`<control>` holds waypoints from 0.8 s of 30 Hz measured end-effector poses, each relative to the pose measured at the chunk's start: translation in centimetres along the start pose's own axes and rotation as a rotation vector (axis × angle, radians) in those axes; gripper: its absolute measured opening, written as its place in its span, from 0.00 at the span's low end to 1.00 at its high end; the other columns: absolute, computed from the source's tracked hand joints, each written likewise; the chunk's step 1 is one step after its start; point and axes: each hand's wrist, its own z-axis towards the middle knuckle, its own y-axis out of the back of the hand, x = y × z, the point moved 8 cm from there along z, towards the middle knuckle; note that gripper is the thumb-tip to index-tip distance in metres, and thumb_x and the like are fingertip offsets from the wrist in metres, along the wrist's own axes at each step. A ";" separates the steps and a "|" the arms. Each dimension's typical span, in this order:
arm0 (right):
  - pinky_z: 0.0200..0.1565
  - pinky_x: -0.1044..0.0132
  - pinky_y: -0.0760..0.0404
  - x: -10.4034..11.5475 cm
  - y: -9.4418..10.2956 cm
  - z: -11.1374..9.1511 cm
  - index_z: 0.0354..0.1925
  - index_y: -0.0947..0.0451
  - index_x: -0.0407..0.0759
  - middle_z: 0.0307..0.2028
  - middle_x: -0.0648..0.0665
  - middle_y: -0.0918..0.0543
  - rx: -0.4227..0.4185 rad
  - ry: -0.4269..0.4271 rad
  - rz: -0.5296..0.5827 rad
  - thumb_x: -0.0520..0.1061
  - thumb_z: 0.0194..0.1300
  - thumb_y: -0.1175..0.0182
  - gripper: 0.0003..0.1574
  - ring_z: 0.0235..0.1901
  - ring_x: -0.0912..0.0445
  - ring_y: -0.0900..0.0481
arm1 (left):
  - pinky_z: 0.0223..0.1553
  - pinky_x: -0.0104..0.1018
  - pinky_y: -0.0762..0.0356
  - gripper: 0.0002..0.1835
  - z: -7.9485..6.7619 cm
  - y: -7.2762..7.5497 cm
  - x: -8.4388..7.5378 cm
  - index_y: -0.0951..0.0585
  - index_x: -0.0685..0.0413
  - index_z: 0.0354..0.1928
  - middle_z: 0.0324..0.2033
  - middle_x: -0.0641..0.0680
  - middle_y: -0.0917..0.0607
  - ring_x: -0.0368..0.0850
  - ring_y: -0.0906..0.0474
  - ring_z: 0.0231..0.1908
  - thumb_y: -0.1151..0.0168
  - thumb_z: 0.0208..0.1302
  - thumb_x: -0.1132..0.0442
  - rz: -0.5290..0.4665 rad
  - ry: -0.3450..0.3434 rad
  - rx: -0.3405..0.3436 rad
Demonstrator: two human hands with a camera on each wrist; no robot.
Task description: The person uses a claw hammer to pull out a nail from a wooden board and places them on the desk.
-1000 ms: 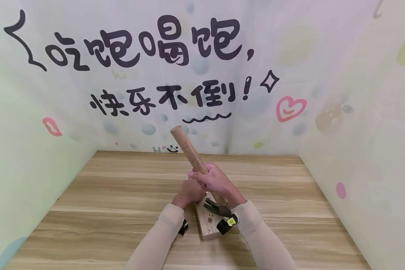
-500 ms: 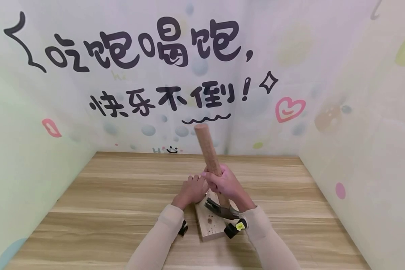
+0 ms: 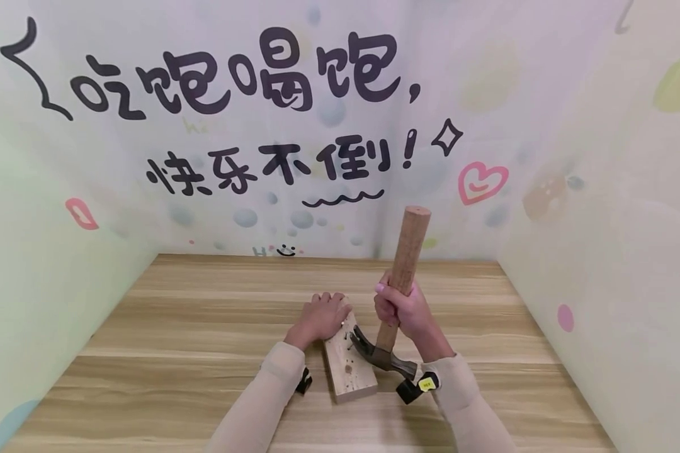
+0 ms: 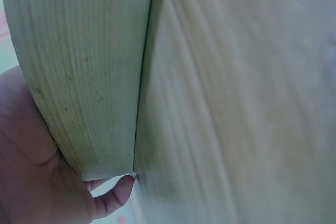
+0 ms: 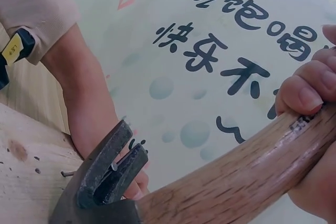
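Note:
My right hand grips the wooden handle of a claw hammer, held handle up and tilted to the right. Its claw points left over the right edge of a wooden block; a nail head shows between the prongs. Whether that nail sits in the claw or behind it, I cannot tell. Another nail sticks out of the block, near several small dark holes and a knot. My left hand holds the block's far end, with a finger curled round the end in the left wrist view.
The block lies on a wood-grain table. A printed white backdrop with black lettering rises behind it, and pale walls stand left and right. Black wrist cameras hang under both sleeves.
My right hand and the hammer have moved right, and the handle has swung from leaning left to leaning right. More of the block now shows. My left hand stays at its far end.

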 end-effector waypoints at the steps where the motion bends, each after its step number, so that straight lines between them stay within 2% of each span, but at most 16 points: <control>1: 0.10 0.59 0.52 0.1 0.1 0.0 0.30 0.34 0.44 0.12 0.47 0.42 0.002 0.009 0.005 0.32 0.70 0.55 0.12 0.09 0.52 0.49 | 0.59 0.61 0.34 0.30 0.0 0.0 0.0 0.32 0.49 0.70 0.62 0.63 0.27 0.63 0.33 0.61 0.65 0.78 0.40 0.000 -0.001 0.002; 11: 0.10 0.59 0.51 2.0 -0.8 0.5 0.29 0.36 0.43 0.12 0.46 0.43 0.028 0.075 -0.004 0.30 0.69 0.59 0.13 0.09 0.52 0.48 | 0.59 0.60 0.34 0.30 -0.1 0.1 -0.1 0.32 0.49 0.70 0.61 0.63 0.27 0.62 0.33 0.60 0.66 0.78 0.40 -0.013 -0.006 0.005; 16: 0.10 0.59 0.51 2.2 -1.1 0.5 0.29 0.36 0.43 0.12 0.45 0.44 0.032 0.070 -0.004 0.29 0.69 0.59 0.14 0.09 0.51 0.49 | 0.60 0.61 0.35 0.29 -0.2 -0.1 0.1 0.33 0.50 0.70 0.62 0.63 0.28 0.63 0.34 0.62 0.66 0.79 0.43 -0.022 -0.008 0.005; 19: 0.10 0.59 0.52 2.4 -1.3 0.5 0.29 0.36 0.44 0.12 0.45 0.44 0.031 0.073 0.000 0.29 0.69 0.59 0.14 0.09 0.51 0.49 | 0.59 0.63 0.35 0.27 -0.2 0.0 0.1 0.32 0.52 0.69 0.62 0.64 0.27 0.64 0.34 0.62 0.66 0.79 0.47 -0.058 -0.024 -0.014; 24: 0.10 0.59 0.52 2.7 -1.5 0.6 0.29 0.36 0.44 0.12 0.46 0.44 0.025 0.069 0.005 0.29 0.68 0.59 0.14 0.08 0.51 0.50 | 0.59 0.63 0.35 0.23 -0.4 0.9 0.3 0.29 0.56 0.65 0.60 0.65 0.25 0.65 0.32 0.61 0.60 0.78 0.52 -0.189 -0.061 -0.073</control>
